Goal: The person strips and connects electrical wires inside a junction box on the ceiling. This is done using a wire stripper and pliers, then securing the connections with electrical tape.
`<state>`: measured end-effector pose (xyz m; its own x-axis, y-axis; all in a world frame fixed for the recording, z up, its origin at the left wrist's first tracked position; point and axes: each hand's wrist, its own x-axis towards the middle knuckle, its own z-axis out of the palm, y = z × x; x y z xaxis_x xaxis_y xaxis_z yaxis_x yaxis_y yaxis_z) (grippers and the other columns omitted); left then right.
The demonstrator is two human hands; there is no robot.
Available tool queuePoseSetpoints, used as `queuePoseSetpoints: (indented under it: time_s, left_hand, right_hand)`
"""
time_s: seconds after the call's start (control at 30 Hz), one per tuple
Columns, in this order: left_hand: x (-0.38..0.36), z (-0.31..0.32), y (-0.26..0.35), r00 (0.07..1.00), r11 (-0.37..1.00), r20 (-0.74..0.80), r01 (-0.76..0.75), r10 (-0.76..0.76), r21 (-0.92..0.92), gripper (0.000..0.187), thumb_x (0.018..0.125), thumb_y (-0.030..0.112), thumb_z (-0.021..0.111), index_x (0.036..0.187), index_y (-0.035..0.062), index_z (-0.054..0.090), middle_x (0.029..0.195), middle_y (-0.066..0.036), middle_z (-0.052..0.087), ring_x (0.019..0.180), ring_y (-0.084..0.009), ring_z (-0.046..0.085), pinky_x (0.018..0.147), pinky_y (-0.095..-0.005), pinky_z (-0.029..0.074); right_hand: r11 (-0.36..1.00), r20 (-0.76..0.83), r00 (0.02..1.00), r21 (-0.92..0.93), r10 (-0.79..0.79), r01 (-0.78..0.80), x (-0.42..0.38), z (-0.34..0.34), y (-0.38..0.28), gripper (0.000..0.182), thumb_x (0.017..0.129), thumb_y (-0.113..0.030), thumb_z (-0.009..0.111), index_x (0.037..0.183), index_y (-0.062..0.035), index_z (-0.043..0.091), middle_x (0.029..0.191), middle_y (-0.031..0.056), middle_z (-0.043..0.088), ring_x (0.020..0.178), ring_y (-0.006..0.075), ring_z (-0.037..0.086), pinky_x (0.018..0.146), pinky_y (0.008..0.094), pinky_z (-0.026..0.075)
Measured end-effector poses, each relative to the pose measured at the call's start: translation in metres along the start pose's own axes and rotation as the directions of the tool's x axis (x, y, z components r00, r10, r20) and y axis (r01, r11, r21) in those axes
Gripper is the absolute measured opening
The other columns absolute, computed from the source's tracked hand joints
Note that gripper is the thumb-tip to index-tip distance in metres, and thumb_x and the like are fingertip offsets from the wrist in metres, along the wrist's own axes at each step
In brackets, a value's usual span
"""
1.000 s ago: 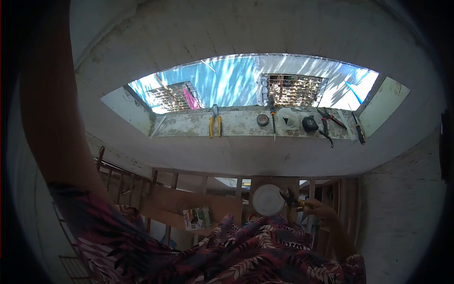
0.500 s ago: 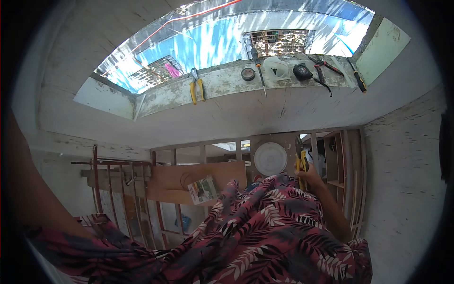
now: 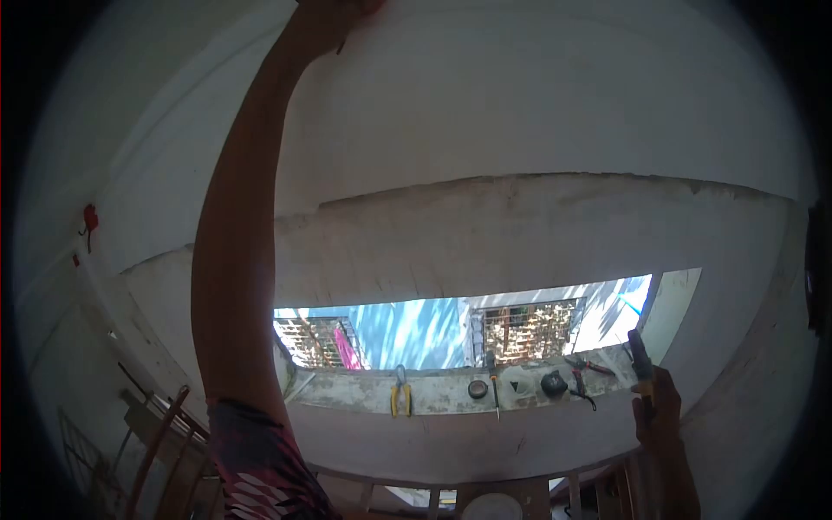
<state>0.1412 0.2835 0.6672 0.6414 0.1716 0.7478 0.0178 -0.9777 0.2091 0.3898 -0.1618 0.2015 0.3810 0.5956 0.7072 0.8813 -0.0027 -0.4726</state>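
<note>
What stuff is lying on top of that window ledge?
On the ledge lie yellow-handled pliers, a tape roll, a screwdriver, a black tape measure and red-handled cutters. The right hand hides the ledge's far end.

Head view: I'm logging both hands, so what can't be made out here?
- Left hand: cut off by the top edge; grip unseen.
- Right hand: dim, seen from behind; closed on a dark tool, type unclear.
- Small tools on the ledge: too small to identify.
</note>
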Motion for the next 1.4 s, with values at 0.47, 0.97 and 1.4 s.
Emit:
queuePoseSetpoints:
  time_s: [0.47,0.97,1.4]
  left_hand:
    - [-0.034,0.022,0.079,0.784,0.777,-0.249,-0.411,0.568,0.477,0.010,0.088,0.001,0.054,0.096,0.0043,0.059,0.074,-0.007,0.060,0.069,-0.0173,0.058,0.062,-0.0317,0.047]
    - [-0.022,0.012,0.058,0.839,0.750,-0.197,-0.316,0.507,0.581,0.021,0.097,0.019,0.052,0.113,0.0061,0.060,0.101,-0.013,0.065,0.088,-0.0288,0.063,0.080,-0.0391,0.048]
    - [-0.023,0.013,0.060,0.843,0.744,-0.188,-0.311,0.503,0.592,0.019,0.098,0.015,0.052,0.112,0.0056,0.060,0.099,-0.013,0.064,0.087,-0.0247,0.062,0.078,-0.0377,0.047]
  right_hand:
    - [-0.108,0.069,0.387,-0.991,-0.920,-0.080,0.329,-0.128,-0.201,0.041,0.082,0.002,0.060,0.122,-0.0088,0.058,0.138,0.0065,0.047,0.126,0.0233,0.048,0.103,0.0435,0.044]
    - [-0.236,0.251,-0.104,-0.962,-0.962,-0.139,0.397,-0.129,-0.254,0.020,0.075,-0.018,0.067,0.094,-0.0099,0.065,0.122,0.0066,0.051,0.114,0.0257,0.050,0.099,0.0493,0.039]
    - [-0.284,0.289,-0.026,-0.952,-0.957,-0.112,0.396,-0.127,-0.263,0.014,0.075,-0.019,0.066,0.088,-0.0150,0.062,0.108,0.0056,0.051,0.102,0.0226,0.050,0.090,0.0417,0.041]
